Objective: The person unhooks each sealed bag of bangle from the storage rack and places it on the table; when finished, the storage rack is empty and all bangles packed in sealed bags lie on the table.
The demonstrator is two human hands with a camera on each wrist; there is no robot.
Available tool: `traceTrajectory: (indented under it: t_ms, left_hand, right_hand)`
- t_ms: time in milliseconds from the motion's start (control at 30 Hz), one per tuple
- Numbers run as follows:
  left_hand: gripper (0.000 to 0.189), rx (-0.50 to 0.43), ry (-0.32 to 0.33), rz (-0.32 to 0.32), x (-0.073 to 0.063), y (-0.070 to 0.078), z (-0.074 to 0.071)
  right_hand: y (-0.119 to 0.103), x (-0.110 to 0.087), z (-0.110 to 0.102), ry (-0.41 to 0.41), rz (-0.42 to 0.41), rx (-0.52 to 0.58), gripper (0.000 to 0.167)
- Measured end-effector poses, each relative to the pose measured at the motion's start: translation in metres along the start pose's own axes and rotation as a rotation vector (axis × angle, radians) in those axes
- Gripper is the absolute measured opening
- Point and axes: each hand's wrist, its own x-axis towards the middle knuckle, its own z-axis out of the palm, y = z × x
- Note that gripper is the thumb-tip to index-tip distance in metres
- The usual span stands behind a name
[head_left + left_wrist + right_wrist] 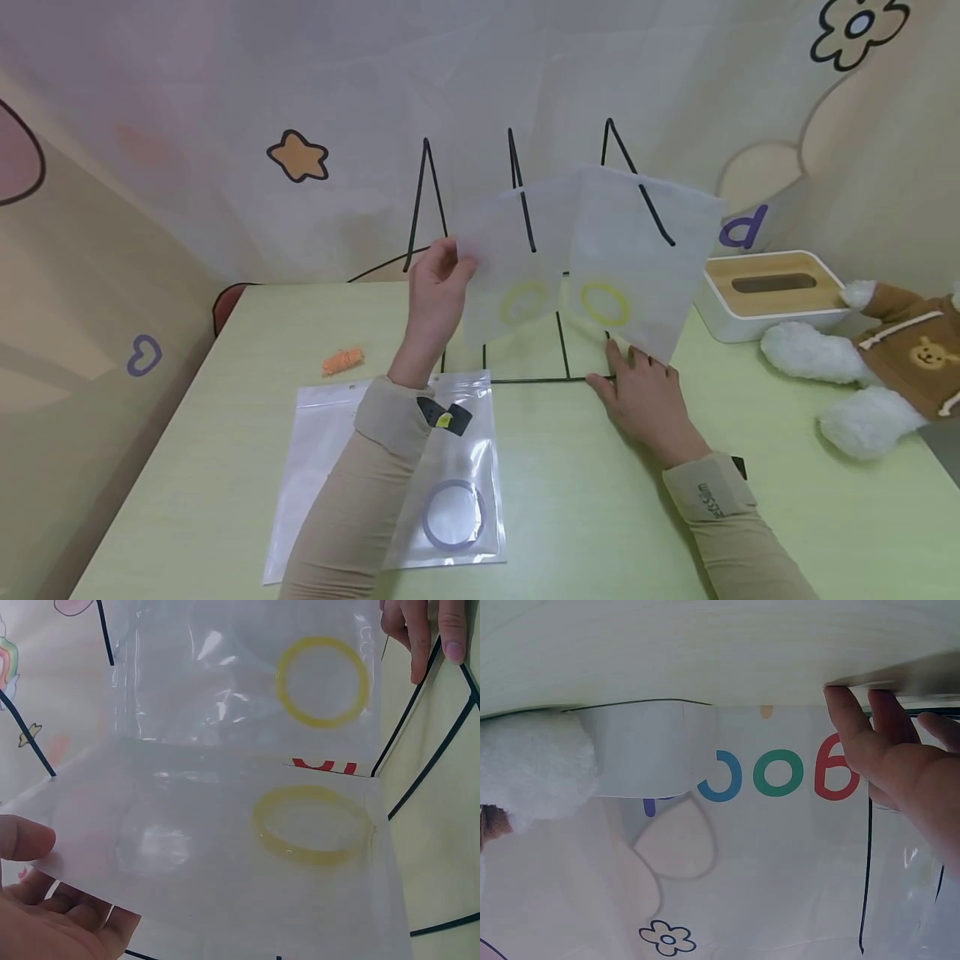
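A black wire rack [562, 346] stands on the table with pointed prongs rising from it. Two translucent plastic bags hang from its prongs, the left bag [495, 242] and the right bag [637, 242], each showing a yellow ring inside. My left hand [438, 292] pinches the free edge of the left bag, thumb on the near face and fingers behind, as the left wrist view shows. Low at the rack's base, my right hand [645, 400] rests with fingers extended on the wire, just under the right bag's bottom corner.
Flat bags [480, 454] lie under my left forearm, one with a pale ring in it. Beyond them is a small orange bundle [342, 362]. A white tissue box [720, 308] with a wooden lid and a plush toy [892, 375] stand at the right. A printed curtain [337, 83] hangs behind.
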Motion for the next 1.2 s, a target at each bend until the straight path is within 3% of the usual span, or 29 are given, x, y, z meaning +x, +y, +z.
traceTrajectory:
  t_ms: [267,800,1200]
  left_hand:
    - [0.023,-0.039,-0.022,0.02,-0.001,0.003,0.003]
    - [0.028,-0.019,-0.065,0.047,-0.007,0.002,0.004]
    - [0.025,-0.026,-0.061,0.058,-0.01,0.006,0.003]
  right_hand:
    - [0.0,0.001,0.0,-0.001,0.002,0.006,0.065]
    - [0.0,0.001,-0.001,-0.037,0.024,0.016,0.066]
    - [0.0,0.001,0.001,-0.012,0.012,0.0,0.066]
